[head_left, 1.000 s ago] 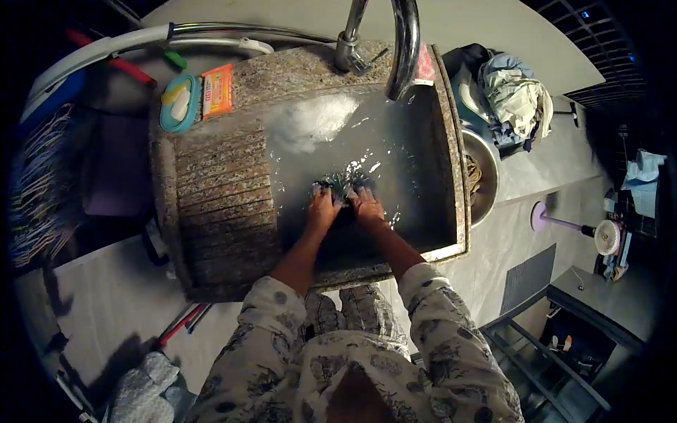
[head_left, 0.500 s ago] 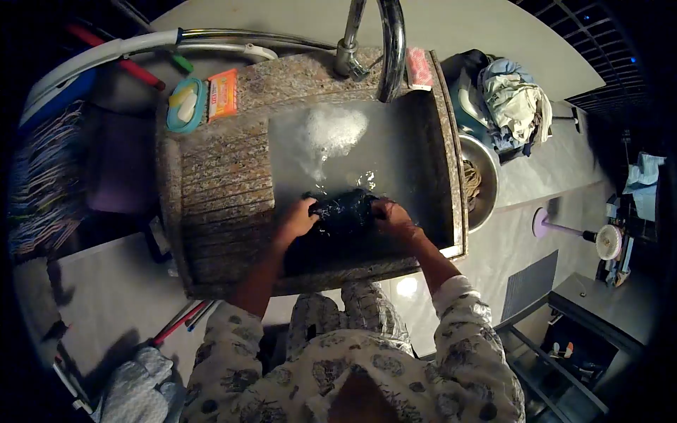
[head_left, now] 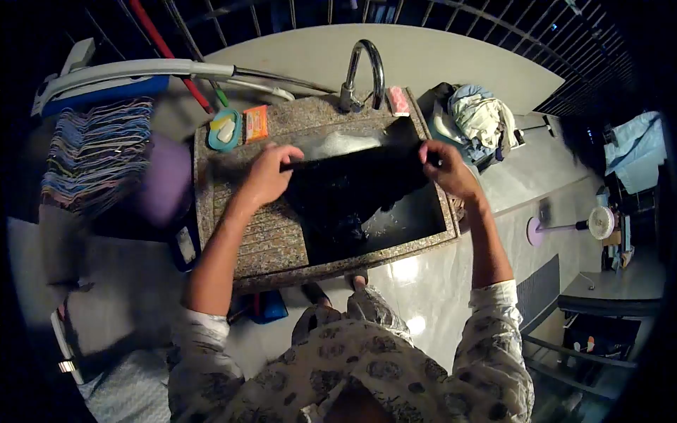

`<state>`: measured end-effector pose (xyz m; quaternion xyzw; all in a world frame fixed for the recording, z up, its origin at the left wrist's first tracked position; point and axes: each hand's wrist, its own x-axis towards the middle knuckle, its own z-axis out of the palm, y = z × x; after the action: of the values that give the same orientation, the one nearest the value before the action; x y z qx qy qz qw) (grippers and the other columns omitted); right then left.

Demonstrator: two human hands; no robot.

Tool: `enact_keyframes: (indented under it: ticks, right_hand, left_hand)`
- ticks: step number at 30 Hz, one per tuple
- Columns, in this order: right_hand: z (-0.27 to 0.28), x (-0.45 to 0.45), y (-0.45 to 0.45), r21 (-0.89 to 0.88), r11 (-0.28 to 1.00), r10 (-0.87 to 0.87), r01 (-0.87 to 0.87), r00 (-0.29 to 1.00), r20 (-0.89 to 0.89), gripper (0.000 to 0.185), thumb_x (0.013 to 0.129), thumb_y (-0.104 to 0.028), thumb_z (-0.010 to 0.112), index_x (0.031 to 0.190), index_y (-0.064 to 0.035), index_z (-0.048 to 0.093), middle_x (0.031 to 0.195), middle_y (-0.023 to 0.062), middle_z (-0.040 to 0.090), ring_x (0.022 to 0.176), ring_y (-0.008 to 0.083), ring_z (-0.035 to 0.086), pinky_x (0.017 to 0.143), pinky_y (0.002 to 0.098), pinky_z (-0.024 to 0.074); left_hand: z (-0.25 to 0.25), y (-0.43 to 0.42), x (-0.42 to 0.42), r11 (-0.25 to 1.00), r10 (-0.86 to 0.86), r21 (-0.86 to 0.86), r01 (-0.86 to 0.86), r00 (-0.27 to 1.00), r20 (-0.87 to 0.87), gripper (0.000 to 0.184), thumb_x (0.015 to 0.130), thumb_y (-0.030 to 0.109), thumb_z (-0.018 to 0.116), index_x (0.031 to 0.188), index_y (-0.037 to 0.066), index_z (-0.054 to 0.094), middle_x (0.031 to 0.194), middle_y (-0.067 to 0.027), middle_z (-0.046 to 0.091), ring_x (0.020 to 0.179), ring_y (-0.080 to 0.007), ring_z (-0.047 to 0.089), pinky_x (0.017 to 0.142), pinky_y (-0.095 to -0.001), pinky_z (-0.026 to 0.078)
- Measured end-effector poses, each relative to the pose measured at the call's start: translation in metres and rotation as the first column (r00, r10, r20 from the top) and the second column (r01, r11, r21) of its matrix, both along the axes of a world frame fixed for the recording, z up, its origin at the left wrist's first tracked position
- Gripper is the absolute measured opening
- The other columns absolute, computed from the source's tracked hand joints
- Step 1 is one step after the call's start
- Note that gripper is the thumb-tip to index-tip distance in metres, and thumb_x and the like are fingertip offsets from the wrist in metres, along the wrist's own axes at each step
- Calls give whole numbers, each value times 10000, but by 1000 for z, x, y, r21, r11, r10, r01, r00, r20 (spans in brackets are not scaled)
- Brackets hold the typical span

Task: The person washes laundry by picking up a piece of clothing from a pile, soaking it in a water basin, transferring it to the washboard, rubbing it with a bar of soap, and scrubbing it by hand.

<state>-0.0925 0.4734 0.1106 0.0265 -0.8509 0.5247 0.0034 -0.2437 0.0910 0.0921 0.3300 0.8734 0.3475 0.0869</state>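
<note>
A dark wet garment (head_left: pixel 352 187) is stretched wide over the stone sink (head_left: pixel 261 247), its lower part hanging into the basin. My left hand (head_left: pixel 272 175) pinches its upper left corner, above the ribbed washboard side. At the opposite upper corner, my right hand (head_left: pixel 451 171) is closed on the cloth near the basin's right wall. White suds (head_left: pixel 342 144) show behind the garment's top edge. The garment's exact kind cannot be made out, and it hides much of the grey water.
A curved metal faucet (head_left: pixel 381 74) rises at the sink's back. A teal soap dish (head_left: pixel 224 134) and orange packet (head_left: pixel 256 123) lie on the left ledge, a pink-and-white packet (head_left: pixel 399 102) on the right. Piled clothes (head_left: pixel 483 116) stand at right, many hangers (head_left: pixel 95 155) at left.
Both hands have risen out of the water and spread apart, lifting the dark garment from a bunched, submerged state to a stretched sheet. The camera view has shifted too.
</note>
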Motion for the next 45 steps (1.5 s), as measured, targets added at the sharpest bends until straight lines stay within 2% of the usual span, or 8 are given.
enact_keyframes:
  ticks: [9,19,22,28,33,37,42,45]
  right_hand:
    - [137,18,-49,-62,996,-84,71,968,-238,396,747,155,471,1038,-41,655,1075,6,639,1090,109,557,1004,258,402]
    - [93,-5,-51,-650,741,-109,167,986,130,510,820,120,387,1198,-24,698,1240,85,672,1197,180,603,1115,289,388]
    - [73,-16,-51,-680,722,-99,129,992,84,518,854,73,374,1256,-25,684,1290,93,660,1193,187,621,1077,318,461]
    - [52,-14,-66,-677,731,71,80,979,192,493,790,48,431,1206,-21,687,1266,64,637,1218,171,558,1129,309,380]
    - [28,-22,-89,-416,866,299,-279,954,-18,315,761,48,510,1046,-50,602,1067,0,590,1083,130,541,989,268,414]
    - [21,-21,-106,-138,886,445,-443,895,-19,250,775,66,525,998,-37,572,956,2,574,974,107,508,893,279,430]
    - [-39,-21,-46,329,944,65,-36,995,-76,228,741,96,565,883,-30,691,1064,165,672,1033,374,629,904,426,498]
    - [-71,-6,-60,385,836,-152,392,838,-524,238,764,105,571,910,-34,696,1147,169,645,1076,381,610,900,445,503]
  left_hand:
    - [155,-12,5,972,-114,-192,138,985,128,456,902,371,792,1107,-28,707,964,-18,688,892,-112,597,841,-290,487]
    - [128,-10,7,922,-50,348,-169,840,540,454,1022,349,602,1307,-1,654,1224,-45,678,1134,-121,579,1021,-258,407]
    - [127,-10,7,894,126,248,-372,742,659,452,1030,339,588,1316,-6,642,1232,-46,679,1141,-126,582,1024,-270,416]
    - [47,-17,1,1000,-26,2,28,919,393,467,995,331,631,1303,-20,607,1181,-104,684,1082,-186,613,977,-328,476]
    - [4,19,40,987,-157,-57,151,978,-134,687,812,365,828,1351,49,542,1284,-215,588,1152,-361,615,1029,-421,478]
    - [-49,68,54,967,-245,17,254,910,333,550,853,294,811,1269,3,599,1181,-178,695,1128,-330,661,1021,-406,493]
    - [-67,92,54,994,-114,31,109,936,332,326,979,246,664,1165,-20,634,1029,-114,714,944,-185,640,863,-367,516]
    - [-60,125,64,993,-41,118,-14,889,457,380,968,332,634,1130,-11,650,1003,-236,714,954,-375,697,838,-440,520]
